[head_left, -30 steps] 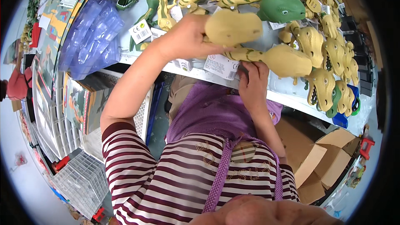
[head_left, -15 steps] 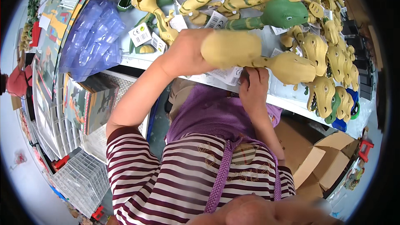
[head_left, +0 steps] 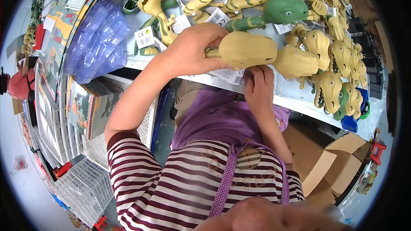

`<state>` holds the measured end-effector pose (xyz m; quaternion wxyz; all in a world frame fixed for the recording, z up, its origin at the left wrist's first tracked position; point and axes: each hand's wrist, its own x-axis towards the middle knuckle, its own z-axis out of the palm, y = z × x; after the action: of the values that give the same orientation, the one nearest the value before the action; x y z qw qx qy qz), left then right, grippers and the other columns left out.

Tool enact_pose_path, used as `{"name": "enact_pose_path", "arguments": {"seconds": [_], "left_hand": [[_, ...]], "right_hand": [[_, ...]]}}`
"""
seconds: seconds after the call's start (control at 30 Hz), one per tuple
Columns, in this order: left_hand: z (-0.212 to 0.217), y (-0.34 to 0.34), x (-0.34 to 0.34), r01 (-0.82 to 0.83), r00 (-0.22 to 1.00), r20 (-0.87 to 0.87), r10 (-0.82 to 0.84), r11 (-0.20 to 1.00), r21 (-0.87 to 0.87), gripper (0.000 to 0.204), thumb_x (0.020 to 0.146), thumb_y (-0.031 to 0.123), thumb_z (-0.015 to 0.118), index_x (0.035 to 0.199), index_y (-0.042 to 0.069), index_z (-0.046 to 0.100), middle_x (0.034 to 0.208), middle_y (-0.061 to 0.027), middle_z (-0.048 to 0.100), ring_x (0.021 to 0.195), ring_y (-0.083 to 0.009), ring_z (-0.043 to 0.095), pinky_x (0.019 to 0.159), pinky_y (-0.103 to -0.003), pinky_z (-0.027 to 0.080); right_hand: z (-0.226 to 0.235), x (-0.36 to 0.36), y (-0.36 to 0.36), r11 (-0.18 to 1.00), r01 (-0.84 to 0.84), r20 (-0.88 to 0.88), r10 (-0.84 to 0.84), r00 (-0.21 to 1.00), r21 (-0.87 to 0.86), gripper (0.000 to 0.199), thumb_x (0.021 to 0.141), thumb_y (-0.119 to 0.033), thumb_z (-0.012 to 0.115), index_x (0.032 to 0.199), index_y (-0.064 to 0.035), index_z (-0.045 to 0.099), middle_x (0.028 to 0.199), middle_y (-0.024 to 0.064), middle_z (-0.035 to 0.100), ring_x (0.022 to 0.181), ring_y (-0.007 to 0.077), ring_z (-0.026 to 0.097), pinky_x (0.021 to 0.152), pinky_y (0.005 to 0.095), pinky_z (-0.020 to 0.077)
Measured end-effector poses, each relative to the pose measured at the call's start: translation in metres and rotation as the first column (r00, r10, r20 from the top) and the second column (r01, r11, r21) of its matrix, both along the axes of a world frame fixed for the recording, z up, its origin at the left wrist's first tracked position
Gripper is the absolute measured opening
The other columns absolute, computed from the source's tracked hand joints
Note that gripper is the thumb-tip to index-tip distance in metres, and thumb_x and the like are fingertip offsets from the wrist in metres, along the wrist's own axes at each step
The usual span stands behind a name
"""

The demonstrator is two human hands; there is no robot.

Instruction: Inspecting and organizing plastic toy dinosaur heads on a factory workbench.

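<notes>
My left hand [head_left: 192, 52] is closed around the neck of a tan toy dinosaur, whose head [head_left: 249, 50] points right above the table's front edge. A white paper tag with a barcode [head_left: 231, 75] shows just below this toy. Beside the tag, my right hand [head_left: 259, 84] has its fingers curled in under the toy's head; what they grip is hidden. Another tan dinosaur head [head_left: 296, 62] lies immediately right of the held one. Behind them rests a green dinosaur head [head_left: 284, 9] on a long neck.
Several tan dinosaurs [head_left: 329, 90] crowd the right of the white table [head_left: 295, 105]. Clear bluish plastic trays [head_left: 96, 38] are piled at the left, above a stack of printed cards [head_left: 87, 109]. An opened cardboard box [head_left: 334, 167] stands below the table at right.
The held dinosaur's head, blurred before, is now sharp and slightly farther right. It overlaps the neck of the neighbouring tan dinosaur. My right hand has hardly moved.
</notes>
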<state>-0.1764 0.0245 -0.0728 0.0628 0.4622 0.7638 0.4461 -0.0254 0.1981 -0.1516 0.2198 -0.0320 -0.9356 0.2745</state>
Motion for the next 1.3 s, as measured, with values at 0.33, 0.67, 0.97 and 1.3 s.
{"name": "enact_pose_path", "arguments": {"seconds": [0.33, 0.67, 0.97, 1.3], "left_hand": [[0.003, 0.003, 0.010, 0.022, 1.000, -0.002, -0.022, 0.999, -0.040, 0.038, 0.071, 0.020, 0.072, 0.103, 0.003, 0.060, 0.086, -0.0125, 0.062, 0.079, -0.0307, 0.060, 0.073, -0.038, 0.048], [-0.015, -0.001, 0.004, -0.188, 0.979, 0.114, 0.169, 0.963, 0.192, 0.024, 0.078, 0.014, 0.066, 0.098, 0.002, 0.063, 0.095, -0.0120, 0.066, 0.082, -0.0240, 0.063, 0.075, -0.032, 0.049], [-0.010, -0.008, 0.001, -0.097, 0.995, 0.050, 0.092, 0.989, 0.111, 0.019, 0.080, 0.011, 0.058, 0.097, 0.003, 0.060, 0.087, -0.0126, 0.063, 0.078, -0.0302, 0.060, 0.071, -0.035, 0.048], [-0.021, 0.004, -0.003, -0.105, 0.992, -0.078, 0.098, 0.990, -0.091, 0.025, 0.075, 0.021, 0.058, 0.093, 0.003, 0.058, 0.083, -0.0186, 0.061, 0.075, -0.0394, 0.057, 0.066, -0.044, 0.048]], "right_hand": [[-0.002, 0.000, -0.001, 1.000, 0.008, 0.017, -0.008, 1.000, -0.016, 0.032, 0.075, 0.002, 0.059, 0.107, -0.0021, 0.055, 0.107, 0.0189, 0.050, 0.100, 0.0369, 0.050, 0.085, 0.0427, 0.0421], [0.001, 0.003, -0.002, 1.000, 0.019, 0.001, -0.019, 1.000, -0.014, 0.037, 0.072, 0.004, 0.058, 0.108, -0.0036, 0.056, 0.109, 0.0158, 0.050, 0.103, 0.0348, 0.048, 0.088, 0.0409, 0.0408], [-0.003, 0.002, 0.000, 1.000, -0.006, 0.017, 0.007, 1.000, -0.022, 0.037, 0.073, 0.004, 0.058, 0.108, -0.0046, 0.057, 0.107, 0.0144, 0.050, 0.101, 0.0335, 0.049, 0.088, 0.0405, 0.0410], [-0.002, 0.002, 0.001, 1.000, -0.013, 0.002, 0.013, 1.000, -0.011, 0.036, 0.074, 0.003, 0.060, 0.109, -0.0050, 0.058, 0.108, 0.0138, 0.050, 0.100, 0.0333, 0.049, 0.086, 0.0406, 0.0416]]}}
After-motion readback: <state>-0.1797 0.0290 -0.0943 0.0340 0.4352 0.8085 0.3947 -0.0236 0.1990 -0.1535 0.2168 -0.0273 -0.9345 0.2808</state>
